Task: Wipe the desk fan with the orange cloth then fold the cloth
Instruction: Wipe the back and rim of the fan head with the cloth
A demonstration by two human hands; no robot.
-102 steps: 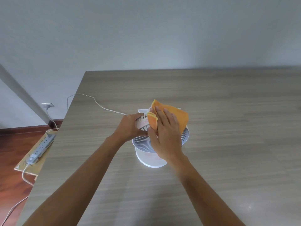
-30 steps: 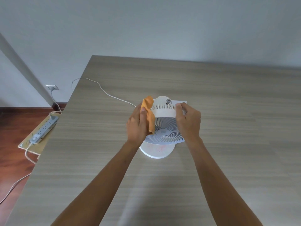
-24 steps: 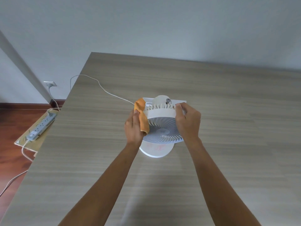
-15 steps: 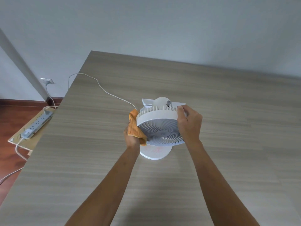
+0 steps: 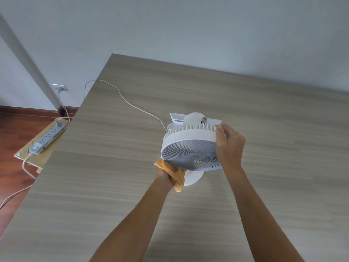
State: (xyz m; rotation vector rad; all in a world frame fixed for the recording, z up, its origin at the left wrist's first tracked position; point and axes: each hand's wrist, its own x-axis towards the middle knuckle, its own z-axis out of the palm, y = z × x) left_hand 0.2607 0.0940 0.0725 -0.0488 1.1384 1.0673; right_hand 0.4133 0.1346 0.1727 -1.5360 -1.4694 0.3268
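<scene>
A small white desk fan (image 5: 190, 148) stands on the wooden desk (image 5: 113, 167), its round grille tilted toward me. My right hand (image 5: 229, 146) grips the right rim of the fan head. My left hand (image 5: 166, 176) is under the lower left of the fan head, closed on the bunched orange cloth (image 5: 174, 173), which presses against the underside of the head, in front of the round base (image 5: 194, 177). Most of the left hand's fingers are hidden by the cloth and the fan.
The fan's white cord (image 5: 120, 95) runs across the desk and off its left edge. On the wooden floor to the left, a power strip (image 5: 50, 139) lies on a board. A wall socket (image 5: 60, 87) and a slanted white post (image 5: 28, 59) stand by the wall.
My left hand has slid the orange cloth down from the fan head's left side to beneath it. The fan head has tilted up. My right hand keeps its hold on the right rim.
</scene>
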